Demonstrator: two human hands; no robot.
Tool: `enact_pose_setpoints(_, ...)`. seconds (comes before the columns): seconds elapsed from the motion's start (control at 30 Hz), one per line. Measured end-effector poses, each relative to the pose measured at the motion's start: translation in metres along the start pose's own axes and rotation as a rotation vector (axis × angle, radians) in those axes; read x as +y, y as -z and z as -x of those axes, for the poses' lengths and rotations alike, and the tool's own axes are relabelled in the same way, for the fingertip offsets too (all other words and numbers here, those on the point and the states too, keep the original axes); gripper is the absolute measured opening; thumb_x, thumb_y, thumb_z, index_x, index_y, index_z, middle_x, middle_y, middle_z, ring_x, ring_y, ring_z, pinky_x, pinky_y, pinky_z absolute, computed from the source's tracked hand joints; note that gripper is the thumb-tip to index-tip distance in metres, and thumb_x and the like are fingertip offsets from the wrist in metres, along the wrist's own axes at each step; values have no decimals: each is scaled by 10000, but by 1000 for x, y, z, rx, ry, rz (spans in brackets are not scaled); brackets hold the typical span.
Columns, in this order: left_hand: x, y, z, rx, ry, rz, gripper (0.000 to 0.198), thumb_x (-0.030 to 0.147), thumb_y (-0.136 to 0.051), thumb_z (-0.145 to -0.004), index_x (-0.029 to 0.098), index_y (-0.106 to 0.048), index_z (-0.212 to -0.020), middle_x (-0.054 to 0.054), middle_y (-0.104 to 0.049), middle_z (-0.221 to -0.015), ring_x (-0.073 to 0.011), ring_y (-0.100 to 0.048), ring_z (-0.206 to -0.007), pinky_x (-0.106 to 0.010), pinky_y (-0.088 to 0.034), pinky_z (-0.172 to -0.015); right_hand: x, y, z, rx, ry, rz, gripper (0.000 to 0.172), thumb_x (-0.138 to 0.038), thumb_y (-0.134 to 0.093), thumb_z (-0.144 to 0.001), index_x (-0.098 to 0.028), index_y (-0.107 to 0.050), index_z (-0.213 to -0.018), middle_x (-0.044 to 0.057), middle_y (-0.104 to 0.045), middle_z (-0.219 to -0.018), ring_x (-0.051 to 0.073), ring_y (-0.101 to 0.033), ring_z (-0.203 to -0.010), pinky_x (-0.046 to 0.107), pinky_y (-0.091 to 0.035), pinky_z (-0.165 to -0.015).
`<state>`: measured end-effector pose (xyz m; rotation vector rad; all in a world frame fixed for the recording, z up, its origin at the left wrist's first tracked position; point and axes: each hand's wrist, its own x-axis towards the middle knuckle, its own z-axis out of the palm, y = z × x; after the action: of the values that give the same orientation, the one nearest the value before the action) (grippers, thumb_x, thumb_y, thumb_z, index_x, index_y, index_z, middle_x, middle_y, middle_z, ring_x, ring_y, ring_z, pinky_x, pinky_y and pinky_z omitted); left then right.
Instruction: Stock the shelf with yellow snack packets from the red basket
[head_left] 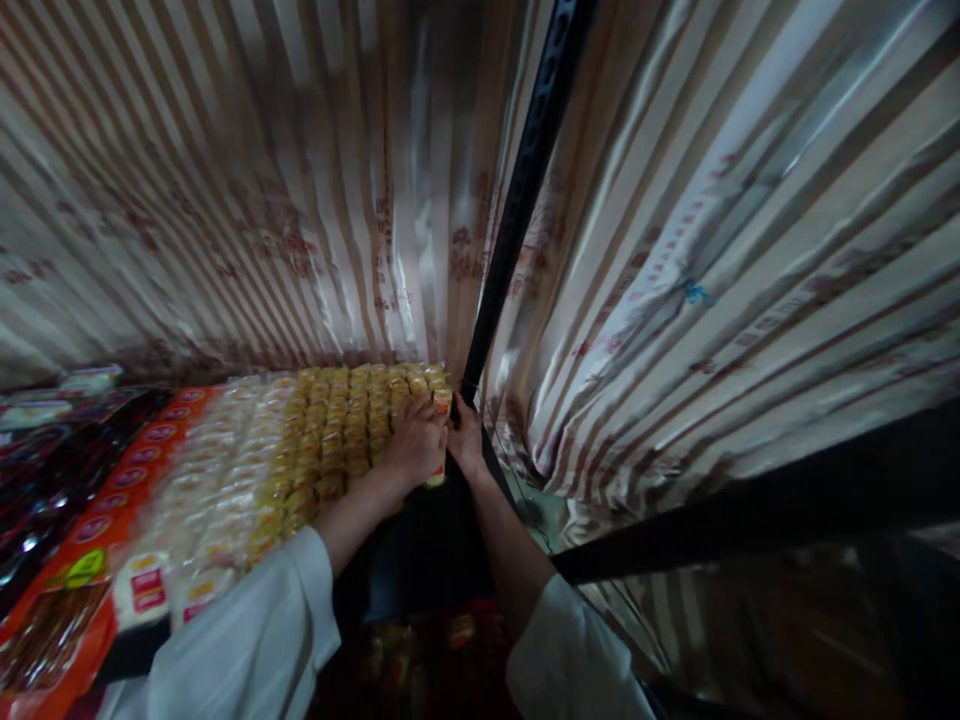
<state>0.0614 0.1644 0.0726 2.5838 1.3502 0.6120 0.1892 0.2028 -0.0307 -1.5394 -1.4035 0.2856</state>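
Observation:
My left hand [417, 440] is closed around a small yellow packet with a red label [442, 402], at the right end of the shelf. Rows of similar yellow clear-wrapped packets [330, 430] stand packed tightly just to its left. Close by on the right, my right hand [466, 436] reaches up between that packet and the black shelf post [517, 210]. Its fingers are partly hidden in the dark, so I cannot make out their grip.
Left of the yellow rows stand white clear-wrapped packets [217, 480], then orange packs [131, 470] and dark shiny packs [45, 500]. Striped plastic sheeting [300, 200] hangs behind and to the right. A black shelf beam [720, 510] crosses the lower right. More goods lie dimly below.

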Motion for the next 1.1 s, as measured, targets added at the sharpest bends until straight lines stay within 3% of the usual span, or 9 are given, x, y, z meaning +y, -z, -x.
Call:
enact_pose_setpoints(0.23, 17, 5, 20, 33, -35, 76, 283, 148, -429, -845, 141, -680, -974, -99, -641, -1165, -256, -430, -1263, -434, -320, -1106, -11, 9, 9, -94, -16, -195, 590, -144, -487, -733, -137, -479, -1323, 96, -609, -1245, 202, -589, -1096, 335, -441, -970)
enact_pose_setpoints(0.37, 23, 4, 38, 62, -68, 181, 291, 140, -432, -841, 164, -677, -997, -84, -654, -1147, -240, -470, -1237, -432, -374, -1083, -10, 5, 8, -118, -28, -288, 527, -194, -513, -766, -199, -521, -1293, 46, -663, -1158, 187, -619, -1034, 322, -466, -932)
enact_pose_setpoints(0.53, 31, 3, 72, 171, -125, 320, 310, 95, -407, -836, 153, -666, -996, -94, -671, -1114, -229, -505, -1210, -445, -445, -1022, -7, -6, -2, -42, -130, -162, 429, -237, -546, -798, -223, -585, -1226, 57, -674, -1114, 199, -605, -1024, 354, -446, -944)
enact_pose_setpoints(0.73, 44, -3, 118, 175, -175, 410, 292, 90, -411, -850, 121, -640, -1028, -121, -675, -1095, -229, -525, -1194, -408, -495, -971, -14, -5, -11, 10, -128, 43, 332, -185, -539, -799, -161, -669, -1104, 107, -657, -1005, 211, -593, -940, 344, -451, -902)
enact_pose_setpoints(0.97, 59, -17, 153, 126, -139, 436, 288, 79, -403, -856, 138, -628, -1025, -96, -690, -1068, -209, -552, -1166, -363, -530, -928, -14, -7, -6, 35, -80, 22, 364, -147, -497, -795, -178, -642, -1128, 80, -652, -973, 195, -584, -912, 340, -455, -882)
enact_pose_setpoints(1.1, 56, -21, 165, 167, -116, 435, 270, 117, -409, -874, 156, -622, -1035, -93, -693, -1053, -202, -571, -1143, -349, -538, -912, -12, -8, -8, 51, -74, -19, 434, -165, -532, -771, -154, -573, -1203, 86, -657, -1015, 201, -584, -949, 353, -449, -907)
